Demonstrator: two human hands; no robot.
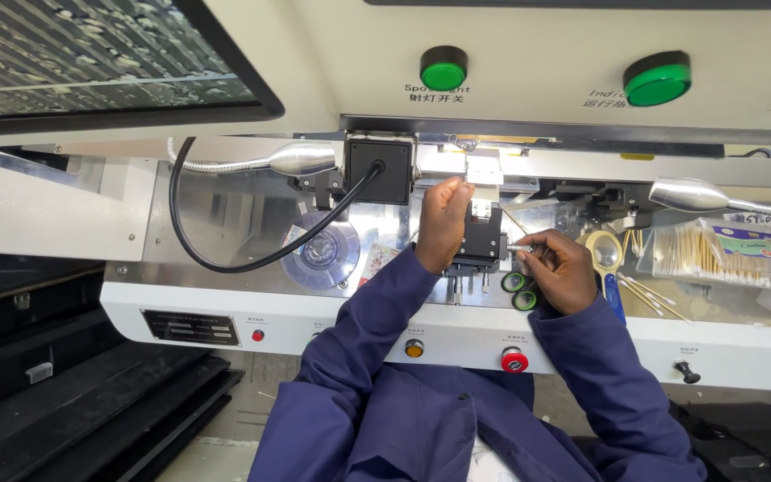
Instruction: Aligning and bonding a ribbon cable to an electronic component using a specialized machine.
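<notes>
Head view: the left hand (442,221) reaches up with fingers pinched on the small white block (484,170) above the black stage (479,241), while the right hand (559,268) pinches a silver knob (521,248) at the stage's side. Nearby on the counter (225,223) lie a disc (321,252), two green-ringed rollers (519,290), a magnifier (603,252) and bagged cotton swabs (716,253); a black cable (225,259) loops left.

Black stage (479,239) between both hands, cotton swabs (702,254) right.
</notes>
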